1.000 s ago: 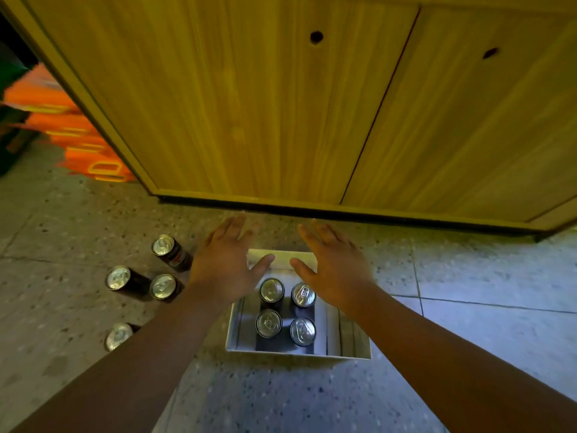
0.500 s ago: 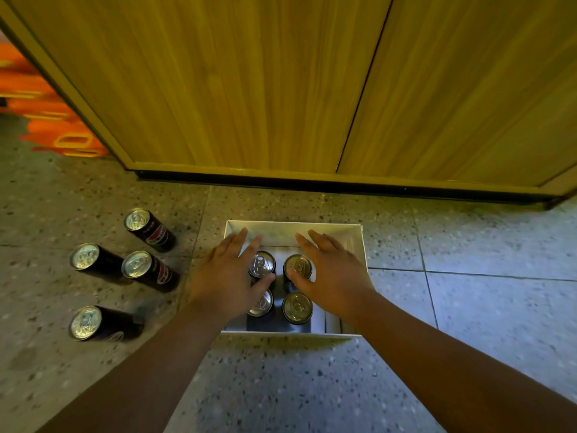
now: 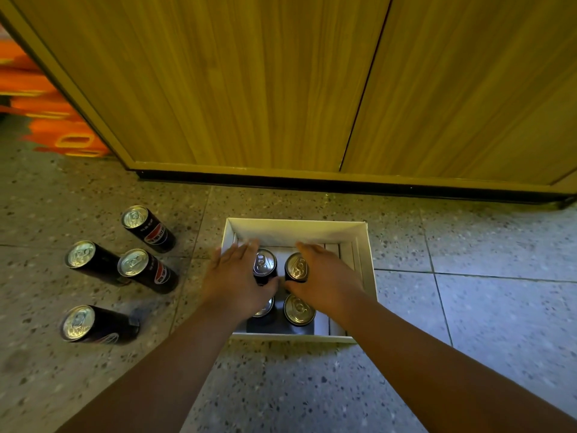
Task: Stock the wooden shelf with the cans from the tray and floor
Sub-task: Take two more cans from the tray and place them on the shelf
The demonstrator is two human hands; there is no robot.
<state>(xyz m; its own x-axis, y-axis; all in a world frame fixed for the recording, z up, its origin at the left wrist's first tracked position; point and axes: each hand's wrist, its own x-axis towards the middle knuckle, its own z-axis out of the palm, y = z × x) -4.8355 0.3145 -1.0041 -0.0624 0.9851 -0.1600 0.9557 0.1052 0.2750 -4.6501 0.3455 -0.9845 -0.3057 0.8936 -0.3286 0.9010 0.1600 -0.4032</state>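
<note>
A white tray sits on the floor and holds several upright black cans with silver tops. My left hand wraps the far left can, thumb under its near side. My right hand wraps the far right can the same way. The near right can stands free; the near left can is mostly hidden under my left hand. Several more cans stand on the floor to the left. The shelf itself is out of view.
Closed wooden cabinet doors rise just behind the tray, with a dark gap along their base. Orange plastic crates are stacked at the far left. The floor is speckled tile.
Both hands have dropped into the tray and closed around the two far cans. The view has tilted further down toward the floor.
</note>
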